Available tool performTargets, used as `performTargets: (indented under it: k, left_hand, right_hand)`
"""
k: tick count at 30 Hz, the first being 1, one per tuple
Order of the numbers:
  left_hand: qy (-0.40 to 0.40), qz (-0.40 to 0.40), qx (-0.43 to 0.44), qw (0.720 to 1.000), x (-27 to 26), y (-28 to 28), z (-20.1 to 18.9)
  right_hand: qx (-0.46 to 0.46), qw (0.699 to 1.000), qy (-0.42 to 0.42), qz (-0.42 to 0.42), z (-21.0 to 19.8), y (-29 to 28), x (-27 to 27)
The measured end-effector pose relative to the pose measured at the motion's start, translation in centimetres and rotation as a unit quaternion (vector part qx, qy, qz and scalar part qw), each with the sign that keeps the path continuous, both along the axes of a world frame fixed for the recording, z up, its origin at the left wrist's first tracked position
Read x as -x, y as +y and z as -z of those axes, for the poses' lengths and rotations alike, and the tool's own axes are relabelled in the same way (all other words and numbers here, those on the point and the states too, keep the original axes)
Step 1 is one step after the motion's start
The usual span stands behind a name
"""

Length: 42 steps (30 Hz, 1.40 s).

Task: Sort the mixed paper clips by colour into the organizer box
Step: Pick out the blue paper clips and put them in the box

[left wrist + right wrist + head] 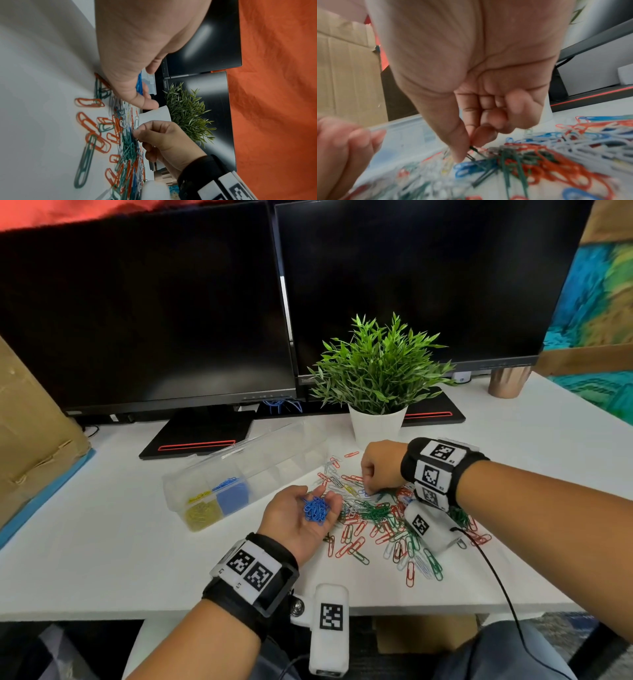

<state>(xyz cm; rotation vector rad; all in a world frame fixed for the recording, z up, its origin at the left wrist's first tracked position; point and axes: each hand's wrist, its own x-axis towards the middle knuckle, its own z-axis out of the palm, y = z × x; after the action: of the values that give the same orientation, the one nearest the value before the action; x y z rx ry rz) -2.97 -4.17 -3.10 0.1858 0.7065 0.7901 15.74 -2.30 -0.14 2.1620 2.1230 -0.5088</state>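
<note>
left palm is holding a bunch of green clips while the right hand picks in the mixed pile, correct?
Not quite. The clips heaped in the upturned left hand are blue clips, not green; the head view shows this plainly. The rest holds: the right hand is down in the mixed pile, fingers pinching among the clips.

Mixed paper clips [383, 518] heaped beside clear organizer box [239, 474] holding yellow, blue.

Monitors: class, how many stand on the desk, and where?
2. The left monitor stands behind the organizer box; the right monitor stands behind the plant.
</note>
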Motion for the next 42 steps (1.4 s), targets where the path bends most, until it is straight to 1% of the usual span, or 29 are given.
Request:
performTargets:
  k: [3,7,9,11,14,16,17,19,20,22,25,28,32,36,39,42]
  left_hand:
    - [0.004,0.000,-0.003,1.000,0.1,0.1,0.1]
    - [0.004,0.000,0.001,1.000,-0.1,-0.1,-0.1]
    - [0.005,0.005,0.005,1.000,-0.3,-0.3,-0.2]
    - [0.007,0.008,0.006,1.000,-0.4,-0.5,-0.2]
    - [0.002,0.005,0.005,1.000,-0.6,-0.6,-0.4]
    - [0.002,0.005,0.005,1.000,-0.6,-0.5,-0.5]
    - [0.003,0.007,0.005,1.000,-0.6,-0.5,-0.6]
    - [0.004,0.006,0.005,1.000,-0.7,-0.4,-0.6]
    - [0.007,0.005,0.006,1.000,-0.7,-0.4,-0.6]
    - [0.017,0.006,0.007,1.000,-0.8,-0.5,-0.6]
    - [0.026,0.009,0.003,1.000,-0.6,-0.4,-0.6]
    - [0.029,0.006,0.001,1.000,-0.3,-0.2,-0.5]
    - [0.029,0.007,0.005,1.000,-0.4,-0.2,-0.5]
    - [0.029,0.009,0.007,1.000,-0.4,-0.5,-0.6]
    - [0.023,0.007,0.006,1.000,-0.3,-0.4,-0.6]
    - [0.023,0.008,0.005,1.000,-0.2,-0.3,-0.5]
  right_hand:
    - [-0.011,0.997,0.072,0.015,-1.0,-0.5,-0.8]
    - [0.009,0.977,0.208,0.044,-1.8,-1.2,-1.6]
    - [0.005,0.972,0.230,0.050,-1.7,-1.4,-1.8]
    - [0.006,0.977,0.205,0.055,-1.5,-1.4,-2.0]
    - [0.046,0.992,0.107,0.041,-1.5,-1.4,-2.3]
    - [0.049,0.993,0.100,0.047,-1.4,-1.4,-2.3]
    - [0.027,0.994,0.094,0.048,-1.4,-1.4,-2.1]
    - [-0.027,0.999,0.037,0.021,-1.4,-1.1,-1.4]
    - [-0.039,0.999,0.005,-0.001,-1.2,-0.9,-1.1]
    - [-0.019,0.999,-0.037,-0.029,-1.0,-0.5,-0.2]
    - [0.002,0.996,-0.069,-0.049,-0.6,0.1,0.1]
    - [0.001,0.996,-0.071,-0.056,-0.1,0.3,0.1]
    - [0.033,0.993,-0.099,-0.046,0.5,0.3,0.3]
    - [0.039,0.995,-0.088,-0.040,0.7,0.4,0.3]
    - [0.024,0.997,-0.054,-0.044,0.4,0.2,0.0]
    - [-0.031,0.999,0.034,-0.022,-0.3,0.1,-0.7]
